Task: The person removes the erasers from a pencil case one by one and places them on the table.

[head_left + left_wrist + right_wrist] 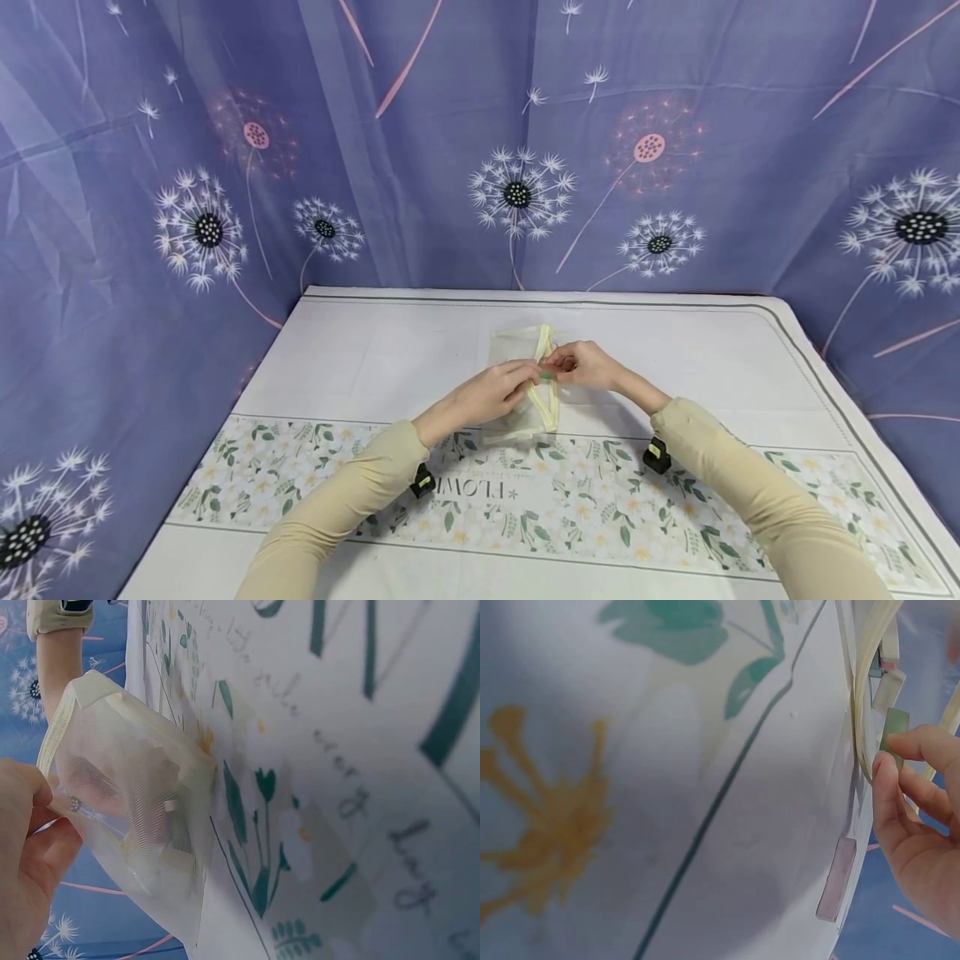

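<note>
In the head view, a translucent pale mesh pouch with light yellow trim (513, 344) is on the white, flower-banded worktop (375, 354), in front of a blue-violet dandelion-print curtain (435, 208). The person's left hand (491, 393) is at the pouch's near-left side, and the right hand (591, 365) meets it at the yellow-trimmed opening. Both arms wear beige fabric sleeves (727, 462).

In the left wrist view, the left hand's grip is closed, thumb and fingers pinching the pouch's trimmed edge. Pale blocks (178, 862) show blurrily through the mesh.

In the right wrist view, the right hand's grip is clamped on a small green rectangular block (894, 733), held between thumb and fingers beside the opening. A mauve-pink rectangular block (836, 880) lies on the worktop, apart from that hand.
</note>
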Demonstrator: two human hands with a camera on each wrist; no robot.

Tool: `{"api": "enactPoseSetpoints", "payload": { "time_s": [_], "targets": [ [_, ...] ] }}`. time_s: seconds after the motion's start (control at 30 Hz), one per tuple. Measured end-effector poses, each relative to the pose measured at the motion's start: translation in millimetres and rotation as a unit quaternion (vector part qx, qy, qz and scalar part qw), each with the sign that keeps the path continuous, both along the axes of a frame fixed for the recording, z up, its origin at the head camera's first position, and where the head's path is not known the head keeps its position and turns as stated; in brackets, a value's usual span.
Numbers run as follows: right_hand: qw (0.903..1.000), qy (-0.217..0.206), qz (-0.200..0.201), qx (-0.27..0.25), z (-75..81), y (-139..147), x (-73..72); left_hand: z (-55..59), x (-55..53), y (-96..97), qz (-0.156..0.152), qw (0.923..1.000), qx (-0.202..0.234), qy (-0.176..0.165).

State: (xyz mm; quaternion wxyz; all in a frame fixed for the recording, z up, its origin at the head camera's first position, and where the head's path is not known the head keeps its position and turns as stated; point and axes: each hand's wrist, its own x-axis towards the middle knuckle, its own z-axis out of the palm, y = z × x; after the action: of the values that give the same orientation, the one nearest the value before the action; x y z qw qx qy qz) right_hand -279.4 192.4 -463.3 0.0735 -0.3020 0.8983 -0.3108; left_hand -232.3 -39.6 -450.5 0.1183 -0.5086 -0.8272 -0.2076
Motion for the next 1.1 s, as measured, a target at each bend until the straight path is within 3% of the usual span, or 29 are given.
{"api": "enactPoseSetpoints", "payload": {
  "time_s": [1.1],
  "targets": [
    [0.9993,-0.031,-0.012,-0.014,0.2,6.6,6.1,-3.1,0.9,0.4,0.007,1.0,-0.005,-0.003]
  ]
}}
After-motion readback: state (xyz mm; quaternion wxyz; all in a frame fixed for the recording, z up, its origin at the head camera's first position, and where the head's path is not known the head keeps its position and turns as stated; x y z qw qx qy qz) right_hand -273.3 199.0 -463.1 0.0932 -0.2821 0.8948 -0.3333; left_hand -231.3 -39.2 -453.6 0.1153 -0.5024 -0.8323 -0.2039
